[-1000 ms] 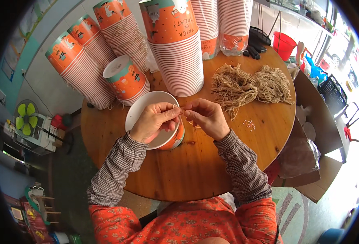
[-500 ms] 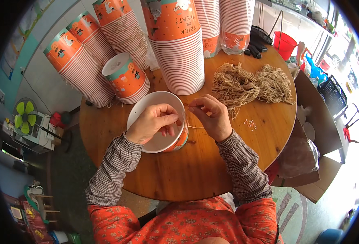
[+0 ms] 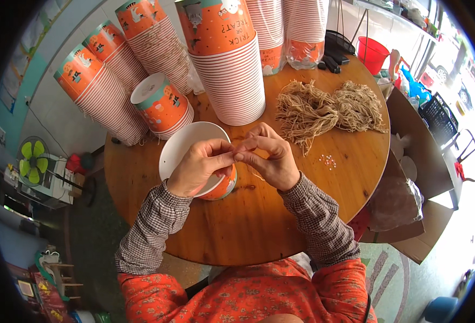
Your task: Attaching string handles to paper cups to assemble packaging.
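A round paper bucket (image 3: 167, 153), white inside and orange with teal outside, stands upright before me, its mouth tipped toward me in the picture. My left hand (image 3: 202, 166) is over its mouth and right side, thumb and fingers pinched. Against those fingertips, just right of the rim, my right hand (image 3: 270, 159) is closed in a pinch too. What lies between the fingertips is too small to make out. A short bit of thin pale cord (image 3: 257, 175) shows under my right hand, by the bucket's wall. Several tiny pale beads (image 3: 328, 161) lie right of my right hand.
Tall stacks of nested buckets (image 3: 229, 81) rise behind, with a short upside-down stack (image 3: 162, 105) at the left. Two bundles of tan cord (image 3: 307, 113) lie at the right. The round wooden table (image 3: 237, 231) ends near my body; an open cardboard box (image 3: 420, 145) stands beyond its right edge.
My right hand has moved left, so its fingertips now meet those of my left hand; before, a gap lay between them. The view has shifted slightly.
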{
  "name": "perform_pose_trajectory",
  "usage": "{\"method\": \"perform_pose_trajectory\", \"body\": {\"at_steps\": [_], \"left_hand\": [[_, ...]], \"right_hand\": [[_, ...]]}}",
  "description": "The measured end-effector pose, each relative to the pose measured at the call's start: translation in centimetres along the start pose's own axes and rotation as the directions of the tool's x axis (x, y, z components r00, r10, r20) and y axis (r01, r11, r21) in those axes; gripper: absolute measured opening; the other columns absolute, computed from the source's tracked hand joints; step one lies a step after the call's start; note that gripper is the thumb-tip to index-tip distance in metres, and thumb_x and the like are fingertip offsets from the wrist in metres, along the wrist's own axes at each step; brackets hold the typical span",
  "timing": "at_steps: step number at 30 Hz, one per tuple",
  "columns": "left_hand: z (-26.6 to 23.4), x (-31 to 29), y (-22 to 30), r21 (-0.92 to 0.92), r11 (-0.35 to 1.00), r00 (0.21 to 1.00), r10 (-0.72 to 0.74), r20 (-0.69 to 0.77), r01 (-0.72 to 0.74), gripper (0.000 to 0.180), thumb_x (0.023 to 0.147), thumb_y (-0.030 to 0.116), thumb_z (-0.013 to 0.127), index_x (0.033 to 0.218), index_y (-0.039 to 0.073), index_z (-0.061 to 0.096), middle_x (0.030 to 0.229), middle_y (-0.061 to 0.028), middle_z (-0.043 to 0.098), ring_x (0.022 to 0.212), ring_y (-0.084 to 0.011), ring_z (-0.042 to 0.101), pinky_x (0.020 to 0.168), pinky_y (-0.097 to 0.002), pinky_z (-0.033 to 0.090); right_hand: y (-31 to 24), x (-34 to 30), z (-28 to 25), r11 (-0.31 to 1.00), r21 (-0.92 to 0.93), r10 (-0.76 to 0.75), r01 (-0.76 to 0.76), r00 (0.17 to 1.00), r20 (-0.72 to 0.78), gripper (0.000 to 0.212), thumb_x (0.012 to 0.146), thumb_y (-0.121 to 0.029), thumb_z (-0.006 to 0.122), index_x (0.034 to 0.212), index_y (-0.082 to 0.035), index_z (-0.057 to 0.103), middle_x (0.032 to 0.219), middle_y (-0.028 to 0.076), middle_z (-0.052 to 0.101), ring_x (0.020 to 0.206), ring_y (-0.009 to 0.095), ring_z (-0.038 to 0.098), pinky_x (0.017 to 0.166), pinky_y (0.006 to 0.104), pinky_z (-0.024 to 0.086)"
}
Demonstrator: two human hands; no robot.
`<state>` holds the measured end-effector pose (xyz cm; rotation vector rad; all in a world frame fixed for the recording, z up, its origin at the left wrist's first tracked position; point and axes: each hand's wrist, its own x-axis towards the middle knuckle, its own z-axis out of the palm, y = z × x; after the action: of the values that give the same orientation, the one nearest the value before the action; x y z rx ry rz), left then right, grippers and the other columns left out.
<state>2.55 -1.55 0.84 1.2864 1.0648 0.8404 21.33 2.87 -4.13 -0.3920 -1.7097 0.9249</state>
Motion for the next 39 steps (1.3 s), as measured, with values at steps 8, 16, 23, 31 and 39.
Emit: {"method": "perform_pose_trajectory", "body": {"at_steps": [8,16,23,31,39], "left_hand": [[0.2,0.0,0.1,-0.093,0.994,0.999,-0.052,-0.007,0.051,0.018,0.093,0.014,0.061,0.099,-0.002,0.063,0.080,-0.0014,0.063,0.069,-0.0082,0.061,0.064,-0.0194,0.049],[0.0,0.0,-0.3,-0.165,0.986,0.990,0.004,-0.143,-0.028,0.017,0.093,0.014,0.059,0.100,-0.001,0.065,0.086,-0.0041,0.067,0.074,-0.0094,0.065,0.065,-0.0195,0.050],[0.6,-0.1,-0.7,0.009,0.984,0.962,0.178,-0.205,-0.180,0.019,0.093,0.013,0.059,0.104,-0.001,0.065,0.088,-0.0056,0.068,0.077,-0.0100,0.065,0.069,-0.0211,0.052],[0.9,0.2,-0.7,-0.015,0.977,0.943,0.202,-0.266,-0.214,0.017,0.093,0.014,0.060,0.100,-0.001,0.065,0.085,-0.0048,0.068,0.076,-0.0095,0.064,0.070,-0.0223,0.053],[0.9,0.2,-0.8,0.029,0.978,0.941,0.205,-0.270,-0.205,0.015,0.094,0.011,0.059,0.101,-0.001,0.064,0.087,-0.0052,0.067,0.078,-0.0102,0.065,0.073,-0.0231,0.053]], "right_hand": [[0.4,-0.2,0.3,0.968,0.148,0.205,-0.202,0.979,-0.003,0.010,0.084,-0.011,0.071,0.089,-0.003,0.067,0.084,0.000,0.059,0.078,0.008,0.053,0.069,0.0220,0.045],[0.9,-0.6,1.6,0.720,0.582,0.434,-0.379,0.899,0.048,0.019,0.090,-0.010,0.066,0.102,0.000,0.056,0.086,0.000,0.062,0.077,0.005,0.058,0.066,0.0206,0.049],[0.4,-0.6,2.5,0.782,0.548,0.404,-0.298,0.911,-0.081,0.017,0.087,-0.006,0.068,0.097,0.000,0.057,0.085,0.002,0.063,0.074,0.007,0.060,0.064,0.0210,0.051],[0.6,-0.8,1.9,0.695,0.555,0.516,-0.458,0.855,0.059,0.013,0.090,-0.012,0.065,0.097,-0.001,0.063,0.084,0.003,0.066,0.070,0.007,0.059,0.065,0.0209,0.049],[0.9,-1.0,2.4,0.807,0.428,0.465,-0.407,0.885,-0.036,0.011,0.090,-0.011,0.065,0.094,-0.001,0.061,0.076,-0.001,0.063,0.064,0.004,0.056,0.056,0.0186,0.046]]}}
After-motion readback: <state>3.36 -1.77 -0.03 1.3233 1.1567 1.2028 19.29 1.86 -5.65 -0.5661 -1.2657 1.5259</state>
